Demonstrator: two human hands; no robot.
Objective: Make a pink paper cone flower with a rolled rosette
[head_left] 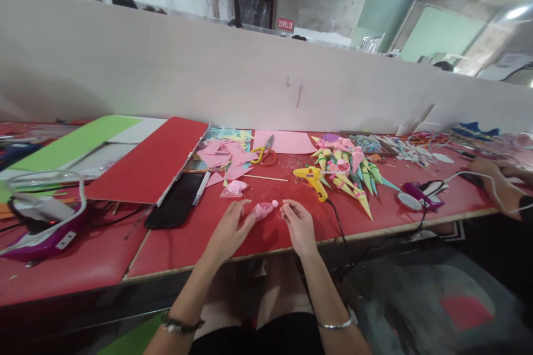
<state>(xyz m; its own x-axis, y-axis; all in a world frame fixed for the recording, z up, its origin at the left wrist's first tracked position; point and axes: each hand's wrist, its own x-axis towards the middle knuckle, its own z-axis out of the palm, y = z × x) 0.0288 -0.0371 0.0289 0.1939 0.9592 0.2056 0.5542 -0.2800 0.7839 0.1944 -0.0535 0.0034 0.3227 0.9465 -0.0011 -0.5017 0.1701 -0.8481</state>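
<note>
My left hand (230, 233) rests at the front of the red table, thumb and forefinger apart. Its thumb tip meets the left end of a small rolled pink paper piece (263, 211), which has a pale pink ball at its right end. Just right of that ball, my right hand (300, 228) has its fingertips pinched together; whatever is in them is too small to make out. Behind my left hand is a little clear bag with a pink piece (234, 188). A yellow glue gun (310, 177) lies beyond my right hand, its cord running toward the table edge.
Pink paper pieces (222, 153) and yellow-handled scissors (264, 154) lie farther back. Pastel paper cones (350, 169) are heaped at right. A black phone (177, 202), red board (150, 161) and purple power strip (50, 236) are leftward. Another person's arm (497, 183) rests far right.
</note>
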